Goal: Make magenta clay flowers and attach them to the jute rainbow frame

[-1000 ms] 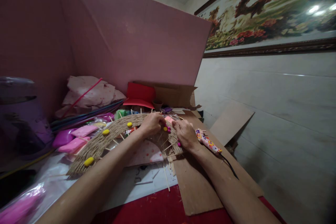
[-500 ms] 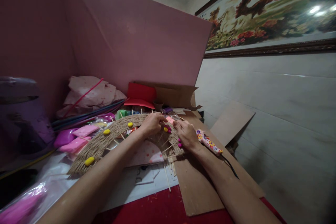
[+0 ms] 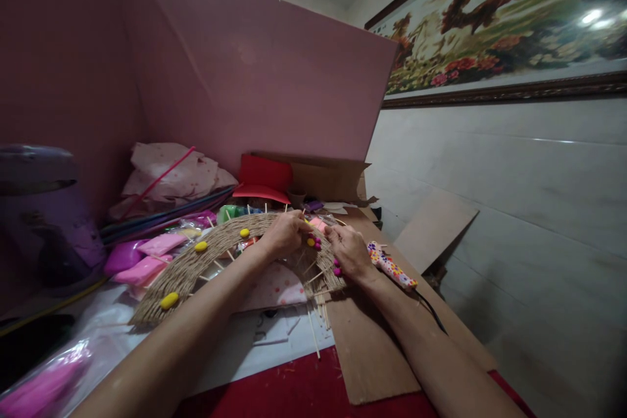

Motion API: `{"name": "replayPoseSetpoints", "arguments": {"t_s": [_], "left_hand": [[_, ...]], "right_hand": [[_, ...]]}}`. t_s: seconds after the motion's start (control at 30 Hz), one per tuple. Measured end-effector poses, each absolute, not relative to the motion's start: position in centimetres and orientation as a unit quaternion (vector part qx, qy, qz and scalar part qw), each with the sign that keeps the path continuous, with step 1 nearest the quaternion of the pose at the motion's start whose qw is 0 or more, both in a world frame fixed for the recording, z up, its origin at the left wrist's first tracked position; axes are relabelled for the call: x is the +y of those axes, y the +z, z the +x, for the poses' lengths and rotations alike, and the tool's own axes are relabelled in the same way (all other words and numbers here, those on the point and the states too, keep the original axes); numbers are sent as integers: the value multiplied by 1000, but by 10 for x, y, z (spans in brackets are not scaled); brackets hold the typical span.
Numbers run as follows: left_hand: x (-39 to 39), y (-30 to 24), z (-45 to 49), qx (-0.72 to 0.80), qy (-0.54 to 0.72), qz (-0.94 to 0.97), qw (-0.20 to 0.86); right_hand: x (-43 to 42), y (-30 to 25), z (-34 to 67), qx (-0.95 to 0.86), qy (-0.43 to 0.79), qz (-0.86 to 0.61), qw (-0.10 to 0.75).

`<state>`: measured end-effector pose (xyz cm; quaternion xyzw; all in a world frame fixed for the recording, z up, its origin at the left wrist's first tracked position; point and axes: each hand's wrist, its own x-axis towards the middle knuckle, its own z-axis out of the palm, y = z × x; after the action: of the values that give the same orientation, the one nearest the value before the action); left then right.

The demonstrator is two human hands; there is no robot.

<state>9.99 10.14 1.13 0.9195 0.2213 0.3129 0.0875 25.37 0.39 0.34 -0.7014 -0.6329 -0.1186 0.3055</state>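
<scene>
A twine-wound arch [image 3: 183, 271] with thin wooden sticks poking out of both edges lies across the table. Yellow clay pieces [image 3: 200, 246] dot its band, and small magenta clay balls [image 3: 317, 244] sit beside a yellow one towards the right end. Over the arch's upper right part, my left hand [image 3: 287, 235] has its fingers curled and pinched; whatever is between the fingertips is too small to make out. My right hand [image 3: 350, 251] is closed at the arch's outer right edge, fingertips hidden against it. Just right of that hand lies a flower-patterned glue gun [image 3: 392, 266] with a black cord.
Pink clay packs [image 3: 149, 269] lie left of the arch. Brown cardboard [image 3: 377, 353] is under my right forearm, beside a red cloth [image 3: 284, 388]. A purple bucket [image 3: 46, 222] stands far left. Behind are a red folded sheet [image 3: 264, 176] and a cardboard box [image 3: 328, 177].
Both hands stay almost in place over the arch's right part. The left fingers have drawn slightly closer together, and a bit of yellow shows by their tips. The whole view has shifted a touch.
</scene>
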Motion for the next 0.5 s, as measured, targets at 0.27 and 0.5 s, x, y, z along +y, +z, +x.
{"name": "replayPoseSetpoints", "arguments": {"t_s": [0.27,0.5], "left_hand": [[87,19,97,250,252,935,7],[81,21,98,267,206,941,-35]], "right_hand": [[4,2,254,-635,-128,-701,299],[5,1,255,-635,-115,-698,311]]}}
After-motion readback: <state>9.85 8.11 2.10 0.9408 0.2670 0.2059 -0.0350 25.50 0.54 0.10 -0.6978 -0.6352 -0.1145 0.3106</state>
